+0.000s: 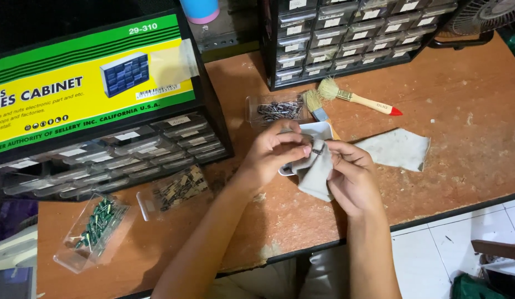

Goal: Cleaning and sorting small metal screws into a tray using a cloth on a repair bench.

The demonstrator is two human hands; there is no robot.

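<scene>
Both hands work above the worn wooden table. The left hand pinches a small dark metal part, and the right hand closes around a grey cloth. Better rub gently, keeping a firm pinch.

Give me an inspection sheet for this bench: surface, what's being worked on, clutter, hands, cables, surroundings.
Surface: worn orange-brown wooden bench, dusty.
Job's things: small dark component pinched over a grey cloth; white dish beneath.
Clutter: clear plastic drawer of green parts, clear drawer of dark parts, two bristle brushes, spare grey rag.
Hands: left hand and right hand both grip the cloth.
Cables: nothing seen.
Surroundings: black small-parts drawer cabinets, white tiled floor.
</scene>
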